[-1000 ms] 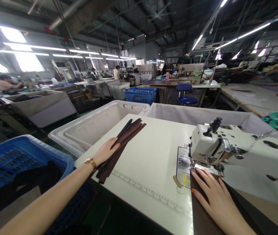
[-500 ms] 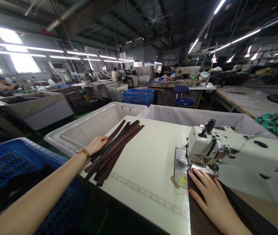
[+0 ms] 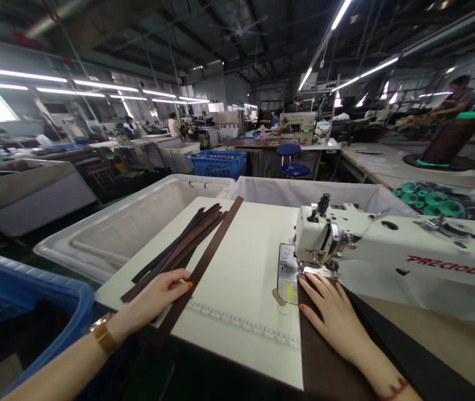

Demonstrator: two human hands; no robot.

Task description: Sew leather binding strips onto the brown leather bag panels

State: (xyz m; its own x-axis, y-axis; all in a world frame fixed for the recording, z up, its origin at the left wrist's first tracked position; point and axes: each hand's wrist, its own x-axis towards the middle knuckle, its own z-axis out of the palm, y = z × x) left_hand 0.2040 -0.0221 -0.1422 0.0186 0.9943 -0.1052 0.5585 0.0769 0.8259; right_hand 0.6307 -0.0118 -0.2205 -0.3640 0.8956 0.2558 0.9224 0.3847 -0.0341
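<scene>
My left hand (image 3: 157, 295), with a gold watch at the wrist, pinches the edge of a long dark brown strip (image 3: 212, 250). That strip lies slantwise across the pale table (image 3: 249, 262), its near end past the table's front edge. Just left of it is a loose pile of brown and black strips (image 3: 174, 245), partly behind my hand. My right hand (image 3: 337, 323) lies flat with fingers spread on a dark brown piece of material (image 3: 314, 356). Its fingertips are close to the presser foot of the white sewing machine (image 3: 371, 239).
A printed ruler (image 3: 245, 323) runs along the table's near side. White bins (image 3: 112, 228) border the far side, and a blue basket (image 3: 57, 284) stands at the left. Green-ended thread spools (image 3: 433, 200) sit beyond the machine. Farther off are a blue stool (image 3: 291, 161) and other people.
My left hand has moved from the pile's far-left side to its near right, and one brown strip now lies apart from the pile. My right hand stays on the material. The view has turned right.
</scene>
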